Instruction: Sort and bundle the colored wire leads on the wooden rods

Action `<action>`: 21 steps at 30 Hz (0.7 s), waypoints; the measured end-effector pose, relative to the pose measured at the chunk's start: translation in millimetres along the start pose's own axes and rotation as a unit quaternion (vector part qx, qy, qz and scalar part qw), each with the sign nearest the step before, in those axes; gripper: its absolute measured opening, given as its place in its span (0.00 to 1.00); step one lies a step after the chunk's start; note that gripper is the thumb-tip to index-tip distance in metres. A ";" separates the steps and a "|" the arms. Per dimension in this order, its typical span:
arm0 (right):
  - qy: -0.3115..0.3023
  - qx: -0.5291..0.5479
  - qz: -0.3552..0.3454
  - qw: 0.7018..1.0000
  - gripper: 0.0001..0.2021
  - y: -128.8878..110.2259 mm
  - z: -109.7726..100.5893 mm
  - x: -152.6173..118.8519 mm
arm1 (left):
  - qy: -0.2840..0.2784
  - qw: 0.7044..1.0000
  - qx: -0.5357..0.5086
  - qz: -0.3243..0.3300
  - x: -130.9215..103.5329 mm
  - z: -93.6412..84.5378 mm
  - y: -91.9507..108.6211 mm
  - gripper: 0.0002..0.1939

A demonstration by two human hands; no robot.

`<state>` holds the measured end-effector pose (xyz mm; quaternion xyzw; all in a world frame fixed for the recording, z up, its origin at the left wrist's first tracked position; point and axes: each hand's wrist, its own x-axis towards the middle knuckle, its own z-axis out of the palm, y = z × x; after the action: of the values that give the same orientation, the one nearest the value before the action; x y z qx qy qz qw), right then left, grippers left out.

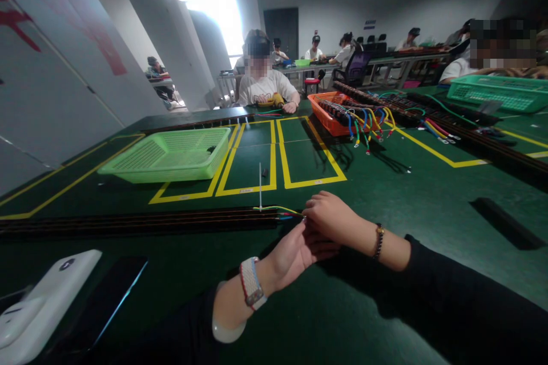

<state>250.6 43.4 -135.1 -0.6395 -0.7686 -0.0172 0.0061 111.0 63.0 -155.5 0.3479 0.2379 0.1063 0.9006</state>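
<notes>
Both my hands meet at the right end of a long black cable bundle (171, 221) lying across the green table. My left hand (295, 254), with a watch on its wrist, is palm up, thumb and fingertips closed at the wire ends. Above it, my right hand (331, 217), with a bracelet, is curled over the same spot. Yellow-green, red and blue wires (289, 215) run from the bundle to my fingers, which hide their tips. A white cable tie (260, 185) stands upright from the bundle, left of my hands.
A light green basket (171, 154) sits at the left, an orange basket (338, 120) with wired bundles further back. A white device (51, 302) and dark phone (111, 296) lie near left. A black strip (507, 222) is at right. A person (265, 82) sits opposite.
</notes>
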 end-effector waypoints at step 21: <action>0.032 -0.031 0.008 0.999 0.12 -14.9 -32.0 -34.4 | 0.091 0.991 -0.084 0.043 6.9 -3.3 -0.9 0.06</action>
<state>241.8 5.7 -104.5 -0.6447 -0.7619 -0.0617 0.0111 115.3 66.7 -160.6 0.2696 0.2939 0.1953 0.8960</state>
